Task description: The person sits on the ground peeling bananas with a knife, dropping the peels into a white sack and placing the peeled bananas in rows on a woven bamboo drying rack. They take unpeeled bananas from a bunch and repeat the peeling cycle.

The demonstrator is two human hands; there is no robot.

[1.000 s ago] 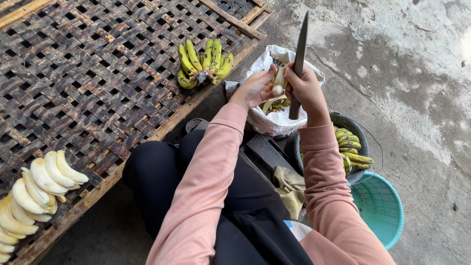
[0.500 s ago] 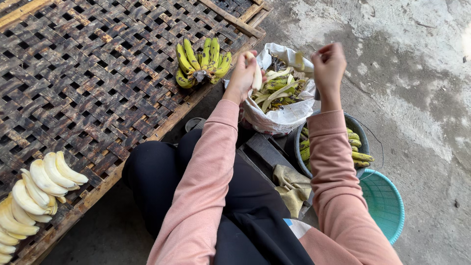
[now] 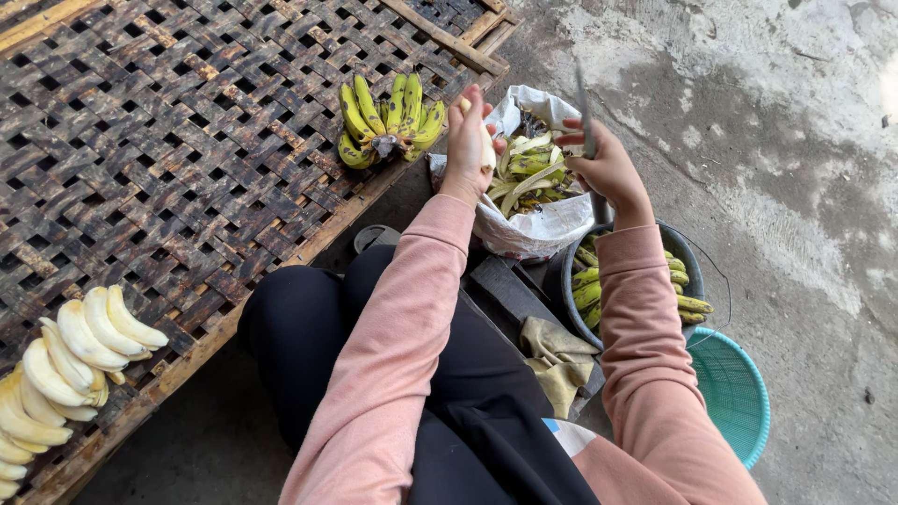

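Soft even daylight, faint shadows, sharp focus throughout.

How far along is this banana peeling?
Done: a row of peeled bananas lies on the woven rack, and peels fill the white bag. In hand: the left hand holds a peeled banana; the right hand grips a knife. Left: a green bunch on the rack and more in the bucket.

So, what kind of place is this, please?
Probably an outdoor spot for peeling and drying bananas. A woven bamboo rack lies low on rough concrete ground, with peeled bananas laid on it, and a white bag of peels beside the person.
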